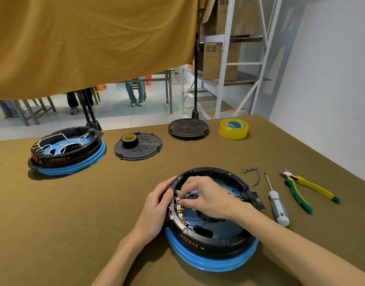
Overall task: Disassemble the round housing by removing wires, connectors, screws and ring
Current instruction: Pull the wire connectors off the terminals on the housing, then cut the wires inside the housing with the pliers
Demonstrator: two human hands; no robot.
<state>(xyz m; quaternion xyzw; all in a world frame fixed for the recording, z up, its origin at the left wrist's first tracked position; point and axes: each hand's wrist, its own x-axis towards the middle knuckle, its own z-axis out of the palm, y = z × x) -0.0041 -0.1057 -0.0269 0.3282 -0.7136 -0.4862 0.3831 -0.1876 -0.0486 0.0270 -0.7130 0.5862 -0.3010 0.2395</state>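
Olive desk (74, 213), tan curtain (84, 42) upper left; housing (212, 242) lies flat, open side up, left hand (157, 205) gripping its rim, right hand (200, 195) pinching a connector (178, 200).

yellow tape roll (234, 129), pliers (307, 188), screwdriver (277, 205), second housing (68, 150)

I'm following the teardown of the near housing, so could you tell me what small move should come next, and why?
Probably pull the pinched connector straight off its terminal. The right hand pinches at the terminal row inside the round housing, the left hand braces the rim, and blue wires remain plugged in there, while one removed blue wire already lies on the table.
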